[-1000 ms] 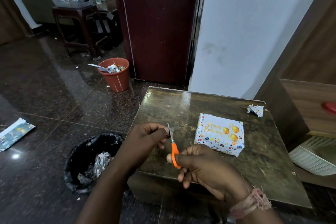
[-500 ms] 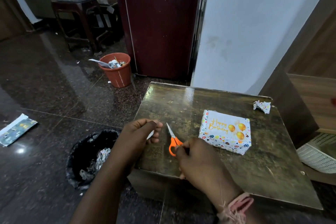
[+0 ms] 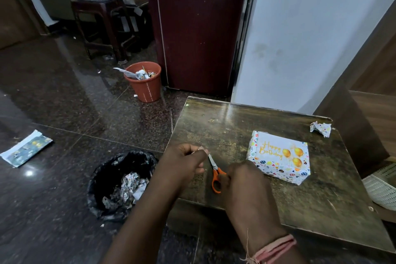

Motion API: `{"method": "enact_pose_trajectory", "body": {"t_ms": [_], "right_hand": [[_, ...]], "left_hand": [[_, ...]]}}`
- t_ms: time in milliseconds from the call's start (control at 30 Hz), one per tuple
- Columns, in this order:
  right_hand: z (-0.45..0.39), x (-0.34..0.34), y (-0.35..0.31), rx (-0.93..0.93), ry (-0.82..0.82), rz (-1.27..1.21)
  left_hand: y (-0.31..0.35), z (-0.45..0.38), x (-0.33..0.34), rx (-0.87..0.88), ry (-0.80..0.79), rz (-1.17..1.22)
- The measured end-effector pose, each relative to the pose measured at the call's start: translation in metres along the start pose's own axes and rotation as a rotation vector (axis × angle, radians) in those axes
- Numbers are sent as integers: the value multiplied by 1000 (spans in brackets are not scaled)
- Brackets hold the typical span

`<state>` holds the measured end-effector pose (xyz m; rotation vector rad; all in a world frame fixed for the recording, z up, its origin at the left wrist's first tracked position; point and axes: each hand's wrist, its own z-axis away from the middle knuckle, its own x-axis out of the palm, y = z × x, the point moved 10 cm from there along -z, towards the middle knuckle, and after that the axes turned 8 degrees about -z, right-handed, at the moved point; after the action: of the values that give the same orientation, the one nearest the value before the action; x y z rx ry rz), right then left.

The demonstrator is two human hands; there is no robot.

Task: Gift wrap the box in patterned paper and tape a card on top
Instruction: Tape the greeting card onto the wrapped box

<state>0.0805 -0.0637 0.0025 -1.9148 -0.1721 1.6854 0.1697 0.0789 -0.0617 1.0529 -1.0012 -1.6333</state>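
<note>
I counted one wrapped box [image 3: 278, 157], one pair of scissors [image 3: 216, 172], two bins. Box sat on the table [image 3: 214, 126] at 3 o'clock of my hands, long axis 10-to-4. Scissors pointed to 11. Right hand [image 3: 242, 180] gripped their handles; left hand [image 3: 184, 162] pinched a small tape piece [image 3: 200, 149].

Dim room, floor glare, warped edges
</note>
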Motion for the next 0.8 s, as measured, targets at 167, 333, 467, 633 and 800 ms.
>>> {"method": "enact_pose_trajectory", "body": {"t_ms": [167, 333, 467, 633, 800], "right_hand": [[-10, 2, -17, -59, 81, -154], [-23, 22, -22, -51, 24, -175], [-27, 25, -20, -37, 39, -235], [-30, 25, -7, 3, 108, -389], [-34, 34, -1, 30, 65, -366]], "left_hand": [[-3, 3, -4, -60, 0, 12], [-1, 17, 5, -79, -16, 34], [-10, 21, 13, -127, -46, 75], [-14, 23, 13, -193, -27, 70], [-15, 25, 11, -215, 8, 152]]}}
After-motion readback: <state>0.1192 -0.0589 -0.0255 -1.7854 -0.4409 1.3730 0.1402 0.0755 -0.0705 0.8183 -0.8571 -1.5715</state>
